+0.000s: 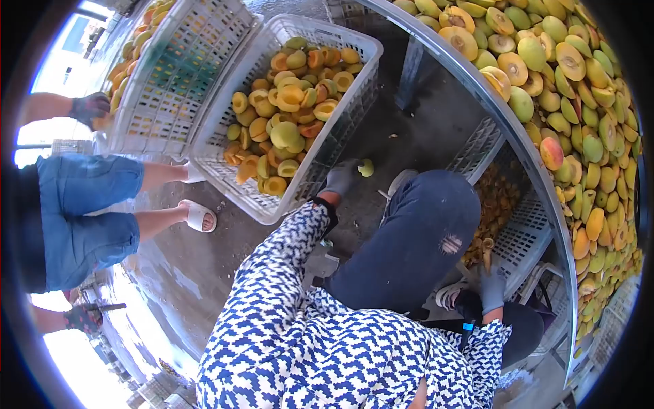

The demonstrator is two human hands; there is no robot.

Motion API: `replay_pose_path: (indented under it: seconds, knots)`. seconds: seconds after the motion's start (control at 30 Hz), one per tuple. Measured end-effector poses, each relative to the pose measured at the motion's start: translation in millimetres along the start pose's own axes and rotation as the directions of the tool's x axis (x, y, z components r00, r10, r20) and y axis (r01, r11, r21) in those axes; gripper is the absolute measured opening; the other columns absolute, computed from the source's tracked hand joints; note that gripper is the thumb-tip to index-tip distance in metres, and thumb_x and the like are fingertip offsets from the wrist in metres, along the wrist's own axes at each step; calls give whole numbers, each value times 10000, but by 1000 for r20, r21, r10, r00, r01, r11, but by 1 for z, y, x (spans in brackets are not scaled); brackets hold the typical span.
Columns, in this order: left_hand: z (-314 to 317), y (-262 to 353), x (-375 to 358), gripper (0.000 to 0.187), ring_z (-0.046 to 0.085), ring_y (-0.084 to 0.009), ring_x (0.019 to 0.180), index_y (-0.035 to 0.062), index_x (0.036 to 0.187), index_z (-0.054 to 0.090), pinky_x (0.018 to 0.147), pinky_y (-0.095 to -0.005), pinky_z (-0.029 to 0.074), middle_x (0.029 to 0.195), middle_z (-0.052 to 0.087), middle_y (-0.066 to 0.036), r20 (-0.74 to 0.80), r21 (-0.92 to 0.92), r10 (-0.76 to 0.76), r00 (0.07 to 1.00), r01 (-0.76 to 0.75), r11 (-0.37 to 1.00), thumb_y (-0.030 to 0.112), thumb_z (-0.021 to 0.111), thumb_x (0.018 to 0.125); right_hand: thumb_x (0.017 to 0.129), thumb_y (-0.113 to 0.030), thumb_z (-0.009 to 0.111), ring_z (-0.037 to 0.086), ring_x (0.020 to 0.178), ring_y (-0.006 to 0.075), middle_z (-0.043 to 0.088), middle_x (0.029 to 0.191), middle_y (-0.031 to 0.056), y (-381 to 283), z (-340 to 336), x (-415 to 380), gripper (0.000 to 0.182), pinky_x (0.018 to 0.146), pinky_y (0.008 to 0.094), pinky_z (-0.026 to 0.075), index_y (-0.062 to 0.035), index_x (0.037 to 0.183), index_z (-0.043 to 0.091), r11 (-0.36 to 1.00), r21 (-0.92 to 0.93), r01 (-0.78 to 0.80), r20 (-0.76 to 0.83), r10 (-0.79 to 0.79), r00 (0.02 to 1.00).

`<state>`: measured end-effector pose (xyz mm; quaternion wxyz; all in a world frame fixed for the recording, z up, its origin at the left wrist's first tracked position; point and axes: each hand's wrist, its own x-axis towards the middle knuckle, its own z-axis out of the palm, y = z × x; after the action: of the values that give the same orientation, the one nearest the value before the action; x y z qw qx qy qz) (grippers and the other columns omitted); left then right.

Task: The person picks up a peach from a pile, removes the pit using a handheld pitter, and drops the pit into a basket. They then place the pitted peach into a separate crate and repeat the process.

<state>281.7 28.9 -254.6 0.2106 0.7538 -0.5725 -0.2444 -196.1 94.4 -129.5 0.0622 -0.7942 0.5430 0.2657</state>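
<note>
My left hand (343,178), in a grey glove, reaches down beside the white crate (269,211) of halved peaches (283,112). At its fingertips is a small green-yellow peach piece (366,168), low over the dark floor. My right hand (492,290), also gloved in grey, is closed around a wooden-handled tool (487,253) near my shoe. The tool's round end points up, and its lower part is hidden in the hand. Just beyond that hand, under the table, a crate (521,235) holds peach pits (496,198).
A metal-rimmed table (507,112) heaped with peaches (572,88) curves along the right. Another white crate (180,75) of peaches stands at upper left. Beside it is a person in blue shorts (88,204), one gloved hand (90,110) at that crate. A table leg (409,71) stands behind.
</note>
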Motion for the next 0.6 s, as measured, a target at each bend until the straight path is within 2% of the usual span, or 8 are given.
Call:
replay_pose_path:
  seconds: [0.1,0.23,0.3,0.33,0.43,0.5,0.53,0.6]
  knots:
    - [54,-18,23,251,634,-263,861,131,1001,638,735,-397,484,961,649,-121,155,249,56,986,-94,964,202,542,780,770,-166,556,592,788,327,593,923,134,-4,-12,5,367,671,430,468,-156,1137,567,998,-50,35,2,-35,999]
    - [112,-34,33,254,640,-260,821,127,999,646,712,-396,488,936,654,-99,399,609,-19,917,-249,753,204,514,796,807,-144,521,591,790,329,592,898,142,-13,-22,13,313,671,429,462,-152,1116,576,900,391,-192,-50,229,972]
    - [127,-41,28,247,637,-270,831,126,975,658,741,-400,483,880,661,-92,-63,483,283,957,-219,848,226,502,813,820,-137,510,589,794,331,590,886,144,-13,-27,11,298,670,428,460,-151,1109,580,832,470,-296,10,330,944]
    - [132,-44,31,247,637,-270,831,126,975,658,741,-400,483,880,661,-92,-52,474,280,959,-223,852,226,502,813,826,-135,504,585,790,330,588,865,145,-13,-30,8,288,667,426,459,-150,1103,582,917,351,-187,-61,222,973]
    - [120,-43,37,286,563,-260,1014,93,1071,593,839,-411,456,1131,569,-116,305,477,-80,949,-79,875,245,518,842,831,-130,495,579,782,327,579,861,145,-16,-36,7,289,658,422,458,-150,1106,582,976,205,-72,-106,95,990]
    - [81,-15,36,346,516,-238,1078,75,1120,537,889,-392,437,1185,520,-114,-125,-40,72,989,-77,996,157,600,790,829,-127,492,577,778,324,572,879,144,-16,-36,9,301,653,419,458,-151,1116,579,979,194,-69,-118,93,989]
    - [57,0,34,346,516,-238,1078,75,1120,537,889,-392,437,1185,520,-114,-134,-30,81,988,-86,996,157,600,790,827,-125,489,576,764,321,563,908,140,-15,-33,10,314,644,419,457,-156,1127,575,974,212,-82,-106,106,989]
    - [0,37,21,517,473,-209,1122,73,1179,457,917,-347,423,1205,486,-85,137,-875,-11,991,126,467,108,678,712,826,-124,485,576,750,318,554,937,136,-16,-23,10,327,635,419,457,-161,1139,570,967,242,-83,-107,112,988]
